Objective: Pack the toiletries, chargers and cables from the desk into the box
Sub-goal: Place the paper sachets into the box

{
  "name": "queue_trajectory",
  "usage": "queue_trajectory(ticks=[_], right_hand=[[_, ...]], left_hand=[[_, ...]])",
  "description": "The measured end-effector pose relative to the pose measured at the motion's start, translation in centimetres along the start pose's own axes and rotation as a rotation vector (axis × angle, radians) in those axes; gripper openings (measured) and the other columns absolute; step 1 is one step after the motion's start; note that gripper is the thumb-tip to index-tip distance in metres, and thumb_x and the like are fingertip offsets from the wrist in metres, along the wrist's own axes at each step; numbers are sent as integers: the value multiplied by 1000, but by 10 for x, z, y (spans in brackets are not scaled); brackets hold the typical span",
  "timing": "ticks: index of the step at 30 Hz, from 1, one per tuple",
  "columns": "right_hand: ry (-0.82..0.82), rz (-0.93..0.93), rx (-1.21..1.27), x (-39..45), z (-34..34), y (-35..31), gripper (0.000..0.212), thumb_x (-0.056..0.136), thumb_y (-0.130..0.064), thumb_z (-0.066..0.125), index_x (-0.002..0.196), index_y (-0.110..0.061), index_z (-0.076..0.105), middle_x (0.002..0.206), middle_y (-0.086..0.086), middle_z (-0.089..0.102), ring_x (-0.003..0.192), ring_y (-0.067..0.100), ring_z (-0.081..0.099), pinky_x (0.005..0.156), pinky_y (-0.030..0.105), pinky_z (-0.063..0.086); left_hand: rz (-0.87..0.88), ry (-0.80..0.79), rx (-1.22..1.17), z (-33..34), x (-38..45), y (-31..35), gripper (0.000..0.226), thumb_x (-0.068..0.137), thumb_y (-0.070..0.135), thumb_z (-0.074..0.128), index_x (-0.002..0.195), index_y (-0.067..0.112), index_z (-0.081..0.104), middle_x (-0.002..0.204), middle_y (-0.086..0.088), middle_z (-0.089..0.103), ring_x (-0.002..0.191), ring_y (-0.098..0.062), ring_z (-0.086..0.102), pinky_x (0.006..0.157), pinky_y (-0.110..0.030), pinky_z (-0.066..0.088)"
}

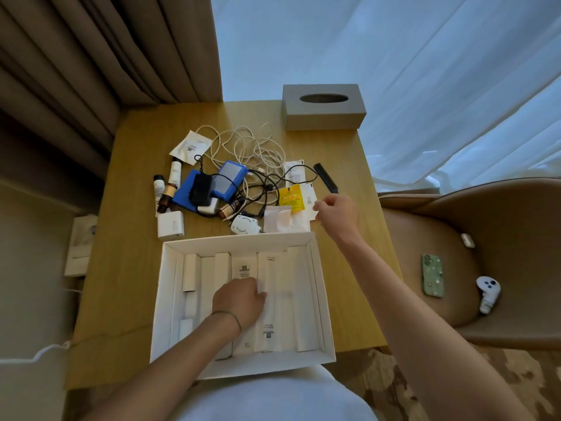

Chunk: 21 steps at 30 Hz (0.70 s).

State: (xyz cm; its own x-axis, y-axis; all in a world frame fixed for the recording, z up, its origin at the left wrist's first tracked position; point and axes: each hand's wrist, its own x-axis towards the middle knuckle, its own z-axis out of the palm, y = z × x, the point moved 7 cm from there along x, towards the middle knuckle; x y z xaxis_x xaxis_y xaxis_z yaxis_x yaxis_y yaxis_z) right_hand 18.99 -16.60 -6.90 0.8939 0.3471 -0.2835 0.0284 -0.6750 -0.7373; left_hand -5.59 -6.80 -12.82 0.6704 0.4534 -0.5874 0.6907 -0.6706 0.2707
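A white open box (321, 287) sits at the desk's near edge with several white packets and small cartons inside. My left hand (238, 300) rests palm down in the box, pressing on a long white packet (273, 299). My right hand (337, 212) hovers beyond the box's far right corner, fingers pinched on a white sachet (314, 208). Behind the box lie a blue power bank (226, 182), a black charger (200, 189), tangled white cables (252, 144), black cables (267, 186), brown bottles (230, 209), a white charger cube (170, 226), a yellow sachet (290, 198) and a black comb (325, 177).
A grey tissue box (323, 107) stands at the desk's far edge. Brown curtains hang at the left, white sheers behind. A tan chair (485, 238) at the right holds a green phone (432, 275) and a white controller (487, 294).
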Motion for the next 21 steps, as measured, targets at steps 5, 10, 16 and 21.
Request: queue_trajectory(ticks=[5, 10, 16, 21], right_hand=[[-61, 98, -86, 49, 18, 27, 18, 93, -15, 61, 90, -7, 77, 87, 9, 76, 83, 26, 71, 71, 39, 58], [-187, 151, -296, 66, 42, 36, 26, 85, -34, 74, 83, -9, 71, 72, 2, 67, 62, 17, 60, 50, 26, 41], [-287, 205, -315, 71, 61, 42, 26, 82, -38, 78, 84, -14, 68, 75, 1, 63, 63, 15, 57, 48, 26, 36], [-262, 166, -18, 72, 53, 42, 11, 86, -16, 74, 80, -7, 71, 73, 3, 62, 63, 15, 59, 58, 29, 46]], left_hand=[[28, 178, -155, -49, -26, 9, 14, 96, 41, 54, 92, 35, 65, 80, 15, 67, 72, -3, 60, 66, -24, 54], [76, 335, -274, -102, -38, 25, 10, 96, 36, 59, 90, 34, 67, 77, 19, 66, 73, 0, 62, 64, -15, 50], [93, 384, -375, -139, -26, 43, 12, 97, 31, 57, 92, 32, 67, 81, 14, 68, 77, -4, 64, 66, -24, 56], [140, 391, -370, -156, 5, 62, 11, 95, 28, 58, 94, 30, 69, 79, 13, 67, 76, -3, 62, 64, -23, 52]])
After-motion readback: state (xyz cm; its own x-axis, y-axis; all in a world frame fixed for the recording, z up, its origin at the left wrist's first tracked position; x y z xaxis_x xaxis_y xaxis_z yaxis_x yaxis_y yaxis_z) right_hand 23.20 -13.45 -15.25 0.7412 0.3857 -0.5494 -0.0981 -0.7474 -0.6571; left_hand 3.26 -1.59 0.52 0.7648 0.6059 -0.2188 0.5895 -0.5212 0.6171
